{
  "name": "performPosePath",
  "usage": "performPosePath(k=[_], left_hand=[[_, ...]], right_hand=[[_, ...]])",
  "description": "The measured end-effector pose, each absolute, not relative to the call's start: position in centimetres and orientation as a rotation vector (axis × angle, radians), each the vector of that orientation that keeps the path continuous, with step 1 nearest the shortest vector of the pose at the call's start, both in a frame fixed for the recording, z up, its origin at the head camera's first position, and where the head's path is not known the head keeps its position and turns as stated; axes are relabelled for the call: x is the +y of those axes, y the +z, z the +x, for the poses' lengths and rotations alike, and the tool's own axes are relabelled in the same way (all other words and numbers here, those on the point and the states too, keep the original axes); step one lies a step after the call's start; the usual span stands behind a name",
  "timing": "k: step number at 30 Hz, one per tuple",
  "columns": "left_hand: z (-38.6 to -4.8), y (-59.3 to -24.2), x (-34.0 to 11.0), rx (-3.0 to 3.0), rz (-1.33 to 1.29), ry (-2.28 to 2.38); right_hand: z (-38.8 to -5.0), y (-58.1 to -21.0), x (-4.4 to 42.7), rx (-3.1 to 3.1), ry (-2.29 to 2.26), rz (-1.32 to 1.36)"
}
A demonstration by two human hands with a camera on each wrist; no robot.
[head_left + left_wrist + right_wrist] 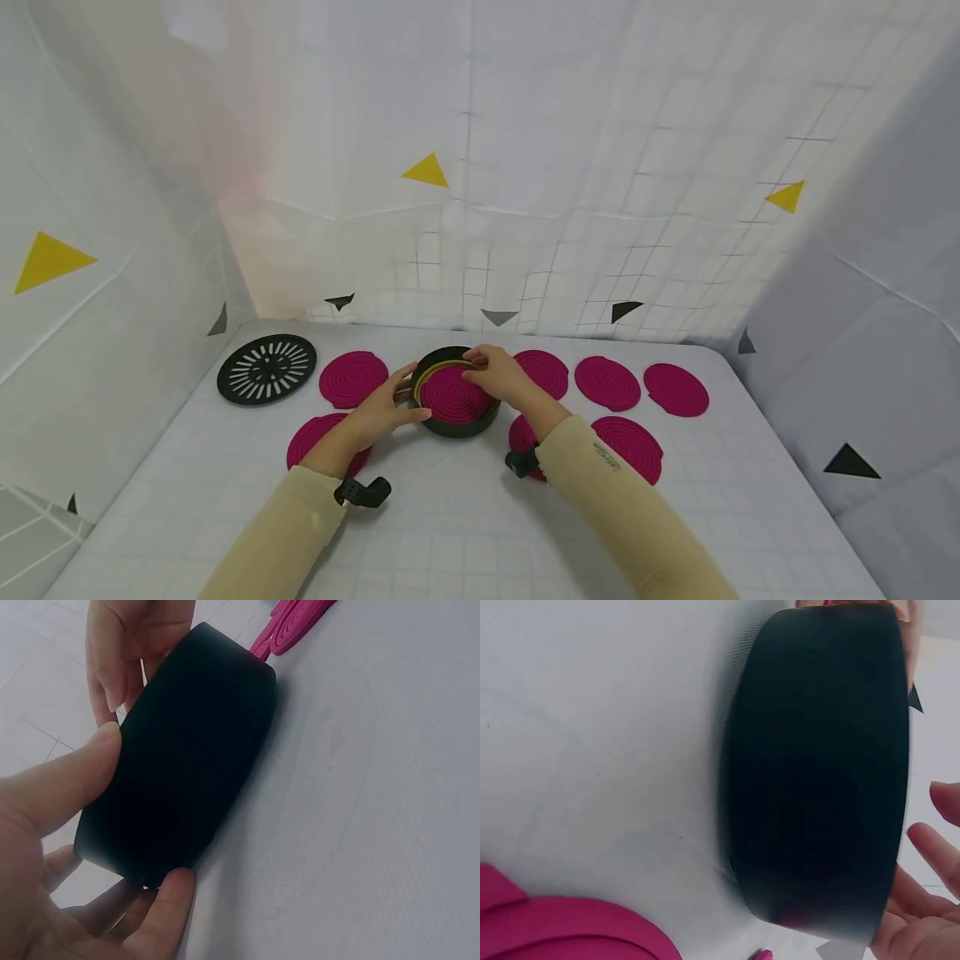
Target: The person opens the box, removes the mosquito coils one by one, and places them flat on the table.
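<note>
A round, dark, straight-sided container (454, 431) stands on the white table, with a yellow-green ring just inside its rim. A magenta coaster (456, 395) with a spiral pattern lies in it. My left hand (378, 412) holds the container's left side, thumb at the rim and other fingers against the wall, as the left wrist view shows. Over the container's far right rim is my right hand (504, 375), bent down toward it. In the right wrist view its thumb and forefinger are apart with nothing seen between them; whether other fingers touch the rim is partly hidden.
A black slotted disc (266, 369) lies at the table's back left. Magenta coasters lie left of the container, among them one coaster (354, 379), and several lie right, including another coaster (607, 383). My forearms pass over two of them. White sheeting (525, 250) encloses the table's back and sides.
</note>
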State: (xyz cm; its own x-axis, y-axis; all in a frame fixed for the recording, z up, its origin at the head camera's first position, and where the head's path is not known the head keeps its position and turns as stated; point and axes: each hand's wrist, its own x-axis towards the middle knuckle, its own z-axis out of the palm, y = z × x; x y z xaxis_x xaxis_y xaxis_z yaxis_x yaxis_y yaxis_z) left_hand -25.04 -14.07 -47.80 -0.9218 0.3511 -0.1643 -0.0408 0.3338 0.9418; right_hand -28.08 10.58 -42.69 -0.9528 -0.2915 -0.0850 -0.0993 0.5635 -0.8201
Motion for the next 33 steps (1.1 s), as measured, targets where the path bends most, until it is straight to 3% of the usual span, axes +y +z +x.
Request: performPosePath(k=[33], left_hand=[[-24.7, -47.5, -14.1, 2.270, 0.283, 1.613]], right_hand=[[-28.3, -43.6, 9.0, 2.667, -1.126, -0.318]])
